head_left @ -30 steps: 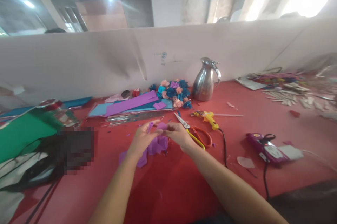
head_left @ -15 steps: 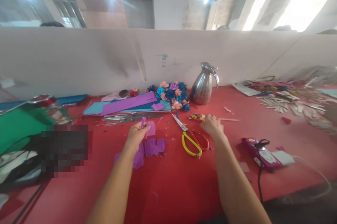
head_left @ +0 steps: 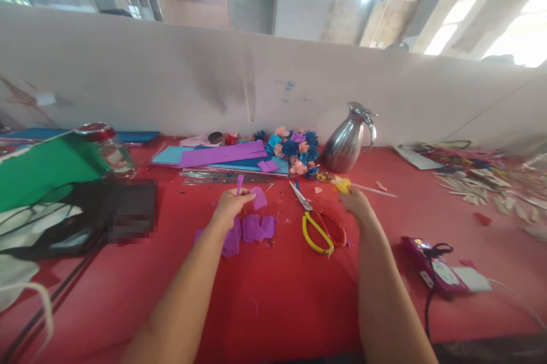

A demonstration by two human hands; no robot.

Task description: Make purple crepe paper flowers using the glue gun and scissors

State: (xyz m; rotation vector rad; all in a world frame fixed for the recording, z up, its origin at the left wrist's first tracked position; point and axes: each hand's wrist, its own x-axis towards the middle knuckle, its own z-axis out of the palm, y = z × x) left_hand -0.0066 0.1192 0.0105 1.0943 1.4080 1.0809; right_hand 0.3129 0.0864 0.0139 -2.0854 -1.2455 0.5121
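Note:
My left hand (head_left: 232,205) is closed in a pinch on a narrow piece of purple crepe paper (head_left: 240,183) that sticks up from the fingers. A flat purple petal (head_left: 258,197) shows just beyond the fingertips. Under and beside that wrist lie several cut purple paper pieces (head_left: 258,228). My right hand (head_left: 356,204) is wrapped round the handle of a yellow glue gun (head_left: 341,183), its tip toward the left and a clear glue stick coming out of its back. Between my hands lie scissors (head_left: 317,231) with one yellow and one red handle loop, blades spread slightly.
Behind stand paper flowers (head_left: 290,148), a steel jug (head_left: 347,142) and stacked crepe paper (head_left: 222,153). A jar (head_left: 111,150) and a black bag (head_left: 92,216) are at left. A purple power strip (head_left: 433,267) with cables and loose sticks (head_left: 465,186) lie at right.
My right hand now grips the glue gun's handle, and its yellow body shows more. The left hand still holds the purple paper. The whole view has shifted as the head turned left.

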